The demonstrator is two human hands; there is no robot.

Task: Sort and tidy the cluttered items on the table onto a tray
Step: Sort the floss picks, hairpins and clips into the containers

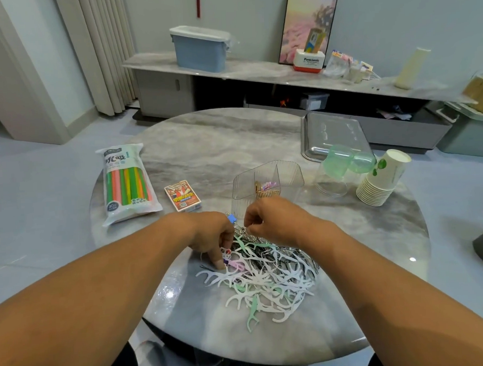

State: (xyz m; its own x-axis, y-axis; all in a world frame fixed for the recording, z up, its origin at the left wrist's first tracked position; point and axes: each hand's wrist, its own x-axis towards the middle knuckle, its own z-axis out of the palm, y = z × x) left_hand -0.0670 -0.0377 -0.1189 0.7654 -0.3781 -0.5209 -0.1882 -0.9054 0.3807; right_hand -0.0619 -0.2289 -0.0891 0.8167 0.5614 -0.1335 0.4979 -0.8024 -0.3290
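A heap of white and green floss picks [267,284], mixed with dark hairpins and metal clips, lies on the round marble table [205,145]. My left hand [212,236] reaches into the heap's left edge, one finger pressing down beside a small patterned clip [226,252] and a pink clip. My right hand [275,223] has its fingers curled at the heap's top and pinches a thin metal clip [246,229]. A blue binder clip [231,218] shows between the hands. Behind them stands a clear divided organiser [268,181] with a few clips inside. The metal tray [332,134] sits at the far right.
A pack of coloured straws [127,182] and a card box [182,196] lie on the left. Green-tinted clear plastic cups [342,162] and a stack of paper cups [384,179] lie on their sides by the tray. A low cabinet with boxes runs behind.
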